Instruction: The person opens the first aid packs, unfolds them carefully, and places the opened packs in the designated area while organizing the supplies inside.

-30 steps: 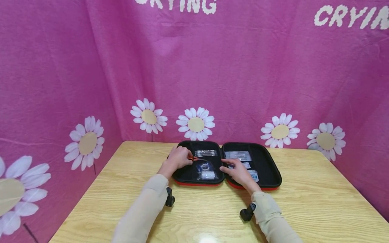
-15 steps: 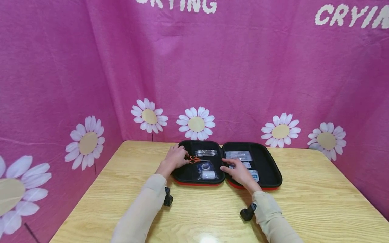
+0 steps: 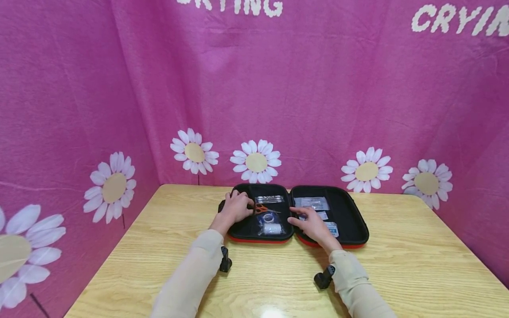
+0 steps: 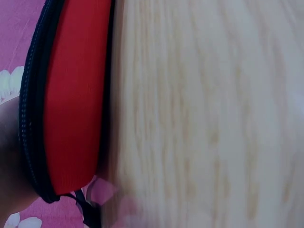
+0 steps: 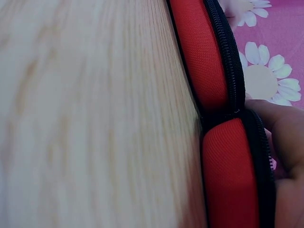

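An unzipped black-lined first aid case (image 3: 351, 221) with a red outside (image 4: 78, 95) lies spread flat. My left hand (image 3: 236, 207) reaches into its left half, fingers bent downward beside the orange handles of the scissors (image 3: 261, 209). Whether the fingertips grip anything there is hidden. Below the scissors are a white tape roll (image 3: 268, 217) and a white bandage roll (image 3: 272, 229) in clear wrapping. My right hand (image 3: 313, 226) rests over the right half, near the middle hinge, thumb and fingers spread apart. Clear packets (image 3: 312, 203) and a blue-and-white packet (image 3: 332, 229) lie around it.
Several slim silver items (image 3: 269, 199) sit at the top of the left half. The case stands on a wooden table (image 3: 258, 274), close to its back edge. A pink cloth (image 3: 310, 97) with daisies hangs behind and to the left.
My left hand drew back left from the scissors, then returned right to their handles. The scissors slid left, then right, and now sit further right than before. My right hand stayed put.
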Demonstrator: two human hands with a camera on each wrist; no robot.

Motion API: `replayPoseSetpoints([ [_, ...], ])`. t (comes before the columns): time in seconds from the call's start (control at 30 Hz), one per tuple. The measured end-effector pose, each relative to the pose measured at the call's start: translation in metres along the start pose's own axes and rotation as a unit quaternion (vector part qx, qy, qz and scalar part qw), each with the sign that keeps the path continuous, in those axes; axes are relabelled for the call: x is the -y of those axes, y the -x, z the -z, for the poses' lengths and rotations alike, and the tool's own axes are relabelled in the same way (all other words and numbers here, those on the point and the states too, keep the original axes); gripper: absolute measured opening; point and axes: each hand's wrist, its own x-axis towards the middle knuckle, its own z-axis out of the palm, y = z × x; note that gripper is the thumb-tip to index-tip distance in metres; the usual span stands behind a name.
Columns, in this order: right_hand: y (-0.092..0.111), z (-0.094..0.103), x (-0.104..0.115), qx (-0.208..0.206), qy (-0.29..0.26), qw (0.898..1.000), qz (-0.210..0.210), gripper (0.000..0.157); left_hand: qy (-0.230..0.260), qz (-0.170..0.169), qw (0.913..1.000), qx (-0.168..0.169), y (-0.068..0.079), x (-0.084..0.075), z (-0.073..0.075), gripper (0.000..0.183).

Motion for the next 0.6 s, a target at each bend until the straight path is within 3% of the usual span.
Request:
replayPoseSetpoints([
  [0.2, -0.001, -0.002, 0.001, -0.002, -0.001, 1.000, 0.000, 0.049, 0.023, 0.002, 0.9997, -0.005, 0.000, 0.001, 0.000, 0.019],
  [0.6, 0.001, -0.001, 0.001, -0.003, 0.002, 1.000, 0.004, 0.048, 0.052, 0.016, 0.9981, -0.029, 0.009, 0.021, 0.001, 0.017],
])
